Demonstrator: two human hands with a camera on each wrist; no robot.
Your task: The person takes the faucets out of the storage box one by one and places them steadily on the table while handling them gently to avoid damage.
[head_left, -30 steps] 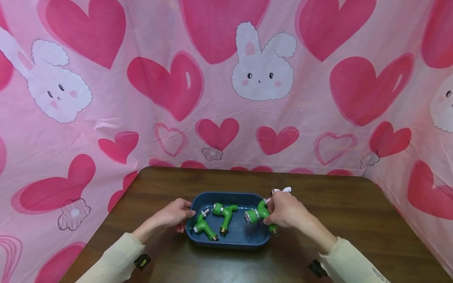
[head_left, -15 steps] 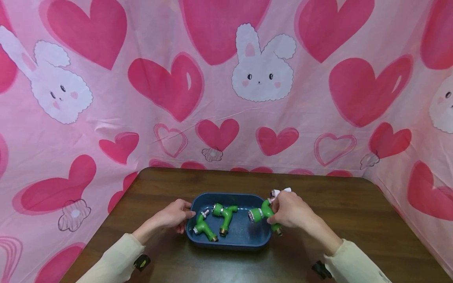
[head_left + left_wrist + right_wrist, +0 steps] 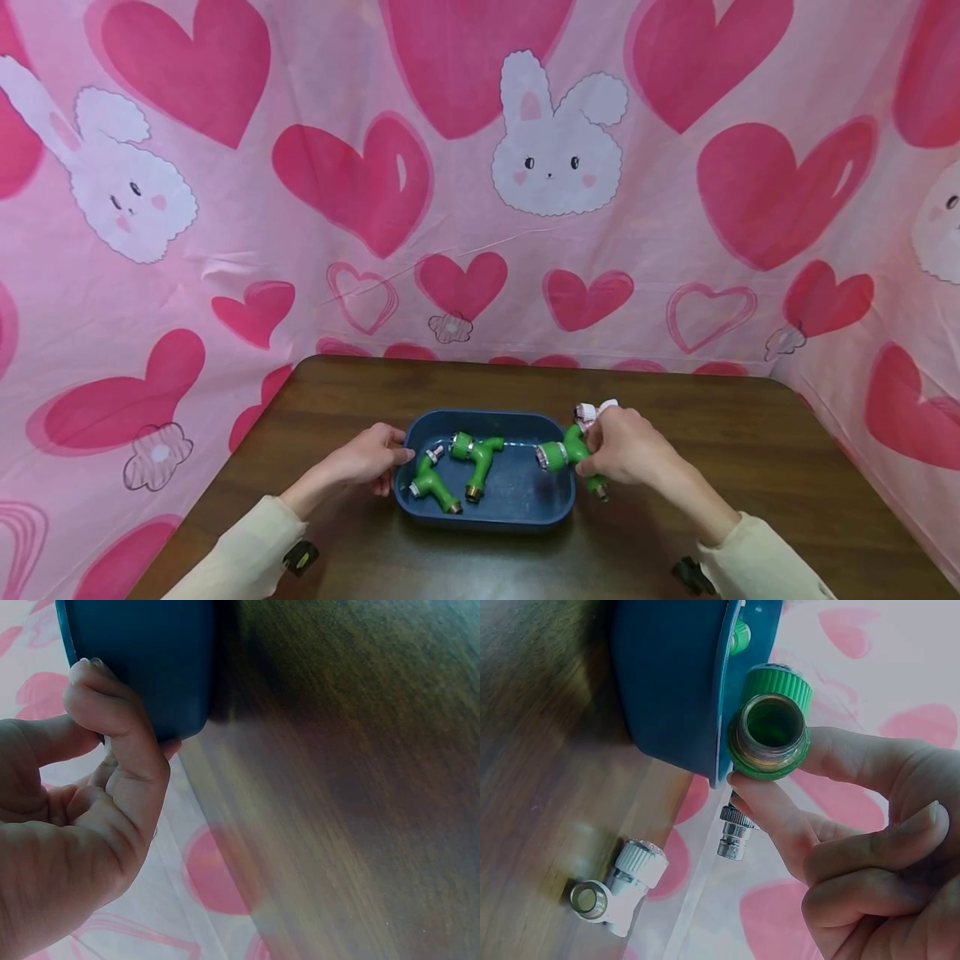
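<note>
R hand [image 3: 626, 446] pinches green tap [image 3: 574, 450] over R edge of blue tub [image 3: 487, 521], L hand [image 3: 371, 454] grips L edge; tap should prob. clear rim.

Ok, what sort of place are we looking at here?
Probably a staged tabletop work area: a wood-grain table, bearing a blue bin with two green tap-like fittings inside, is backed and flanked by pink cloth printed with hearts and rabbits.
</note>
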